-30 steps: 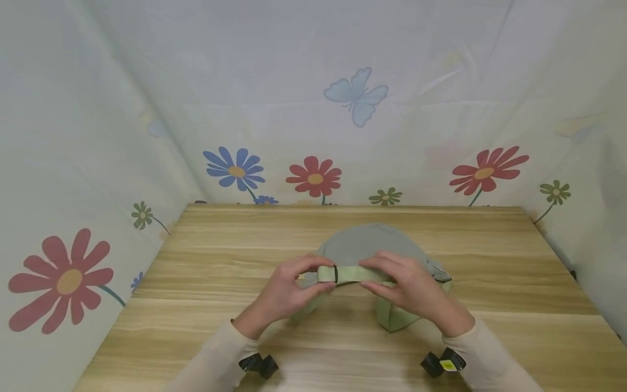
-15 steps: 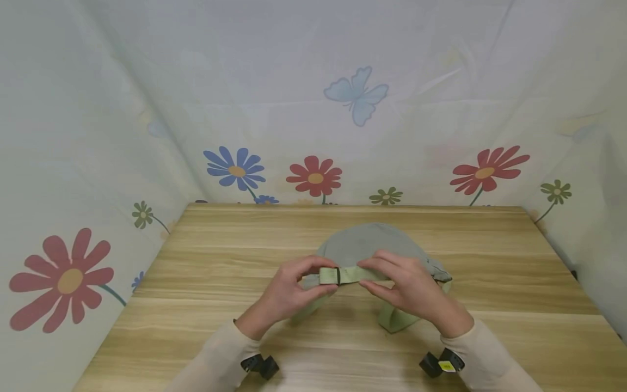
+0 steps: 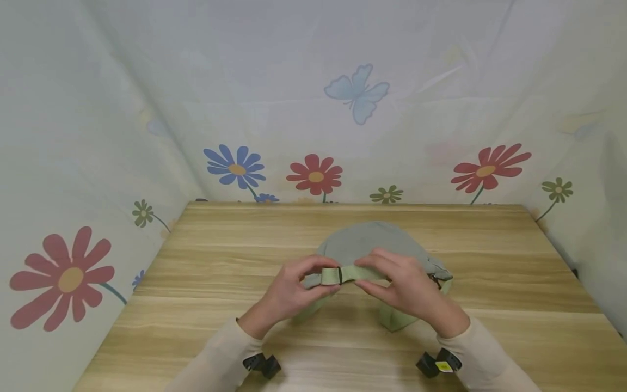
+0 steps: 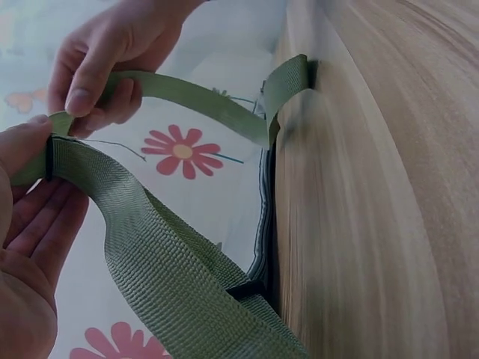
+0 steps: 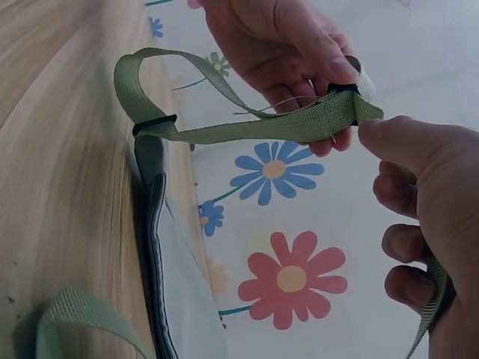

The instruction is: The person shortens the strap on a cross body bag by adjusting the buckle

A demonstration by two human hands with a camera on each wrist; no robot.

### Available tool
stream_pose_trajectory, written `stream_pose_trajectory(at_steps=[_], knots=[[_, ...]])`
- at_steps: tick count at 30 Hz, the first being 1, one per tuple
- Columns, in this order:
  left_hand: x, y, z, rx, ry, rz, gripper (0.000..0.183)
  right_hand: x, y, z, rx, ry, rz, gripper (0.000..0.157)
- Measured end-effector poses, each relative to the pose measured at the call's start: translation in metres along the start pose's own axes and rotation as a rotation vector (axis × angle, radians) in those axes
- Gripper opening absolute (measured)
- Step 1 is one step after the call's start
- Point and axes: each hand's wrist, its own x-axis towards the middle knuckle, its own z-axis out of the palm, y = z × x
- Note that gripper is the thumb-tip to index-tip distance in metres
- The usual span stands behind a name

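Note:
A grey-green bag [image 3: 367,242] with a rounded top lies on the table, its zipped edge [image 5: 159,254] toward me in the right wrist view. My left hand [image 3: 289,286] pinches the light green webbing strap [image 4: 131,202] at its black slider buckle [image 3: 340,275], thumb on one side and fingers on the other. Just to the right, my right hand [image 3: 409,283] pinches the same strap between thumb and forefinger. A short stretch of strap runs between the hands. More strap loops down to the table, and a second black ring [image 5: 155,125] joins it to the bag's end.
The wood-grain table [image 3: 220,245] reaches back to a pale curtain [image 3: 274,71] printed with flowers and a butterfly, which also hangs at both sides. A loose thread [image 4: 112,143] trails from the strap. Black wrist devices [image 3: 262,363] sit on both sleeves.
Both hands keep their pinch on the strap. The left hand and slider buckle have shifted slightly right, the right hand slightly left, so the strap between them is shorter. The bag stays put.

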Motion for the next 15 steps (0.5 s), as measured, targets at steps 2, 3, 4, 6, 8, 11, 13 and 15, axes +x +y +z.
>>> stream_pose_trajectory(at_steps=[2, 3, 4, 6, 8, 11, 13, 15], knots=[[-0.0003, 0.0002, -0.0001, -0.003, 0.000, -0.004, 0.036, -0.0002, -0.0013, 0.0004, 0.072, 0.005, 0.041, 0.025], [-0.0005, 0.0001, -0.0001, -0.005, -0.001, -0.004, 0.036, -0.0002, -0.0025, 0.0005, 0.106, 0.003, 0.068, 0.024], [-0.0005, -0.0001, -0.0001, -0.006, -0.002, -0.001, 0.036, -0.0001, -0.0035, 0.0009, 0.131, 0.007, 0.084, 0.024], [-0.0006, -0.0005, 0.0001, -0.010, -0.002, 0.003, 0.035, 0.0004, -0.0049, 0.0017, 0.171, 0.015, 0.110, 0.026], [-0.0007, -0.0009, 0.0003, -0.017, -0.001, 0.002, 0.035, 0.0009, -0.0055, 0.0023, 0.194, 0.019, 0.129, 0.031], [-0.0014, -0.0011, 0.0004, -0.035, 0.003, -0.014, 0.035, 0.0018, -0.0059, 0.0025, 0.190, 0.016, 0.132, 0.036], [-0.0019, -0.0008, 0.0004, -0.052, 0.005, -0.029, 0.035, 0.0022, -0.0051, 0.0025, 0.160, 0.013, 0.096, 0.037], [-0.0023, -0.0003, 0.0006, -0.068, 0.004, -0.043, 0.035, 0.0030, -0.0045, 0.0025, 0.124, 0.007, 0.048, 0.037]])
